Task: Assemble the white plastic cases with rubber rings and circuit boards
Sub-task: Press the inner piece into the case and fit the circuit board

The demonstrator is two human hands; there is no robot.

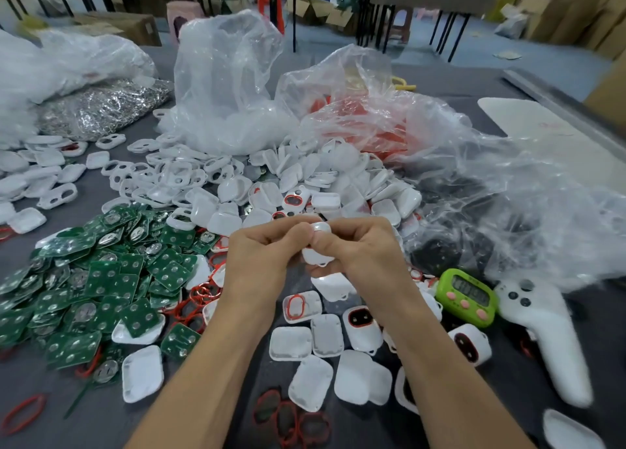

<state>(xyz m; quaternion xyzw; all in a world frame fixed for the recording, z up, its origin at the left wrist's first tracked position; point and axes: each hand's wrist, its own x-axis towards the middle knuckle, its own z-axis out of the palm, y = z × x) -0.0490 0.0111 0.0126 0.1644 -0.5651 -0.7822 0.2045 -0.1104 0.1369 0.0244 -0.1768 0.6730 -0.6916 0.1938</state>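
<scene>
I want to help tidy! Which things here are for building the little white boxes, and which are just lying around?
For the job: white case pinched by the left hand and right hand; loose case halves; green circuit boards; red rubber rings.
Just lying about: green timer; white controller; cardboard boxes.

Bare table [101,428] lower left — circuit boards [101,279], cases [203,184], bags [230,86] crowd everywhere else.

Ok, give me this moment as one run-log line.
step: case assembly | left hand: grips white case | right hand: grips same case | circuit boards: piled left of hands | red rings: loose, nearer the person
</scene>
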